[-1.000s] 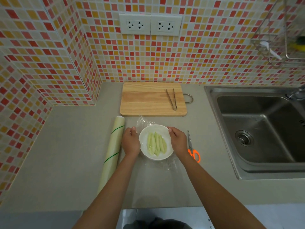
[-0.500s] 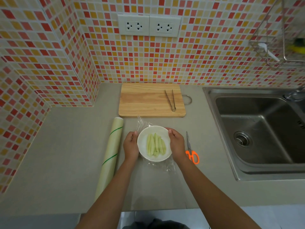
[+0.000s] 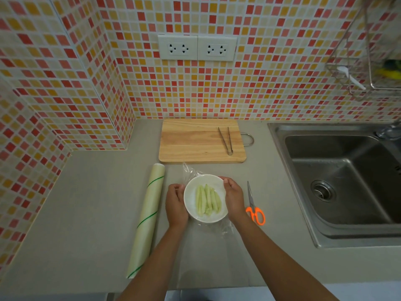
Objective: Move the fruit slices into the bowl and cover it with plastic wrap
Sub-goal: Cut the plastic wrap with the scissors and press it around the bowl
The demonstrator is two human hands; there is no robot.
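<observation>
A white bowl stands on the grey counter with several pale green fruit slices lying side by side in it. A clear sheet of plastic wrap lies over and around the bowl, with loose film sticking out behind it and in front. My left hand cups the bowl's left side and my right hand cups its right side, fingers curled round the rim over the film.
A roll of plastic wrap lies left of the bowl. Orange-handled scissors lie to the right. A wooden cutting board with metal tongs sits behind. A steel sink fills the right side.
Both hands stay on the bowl's sides, pressing the film down round it; the loose film edges have shifted slightly. The bowl has not moved.
</observation>
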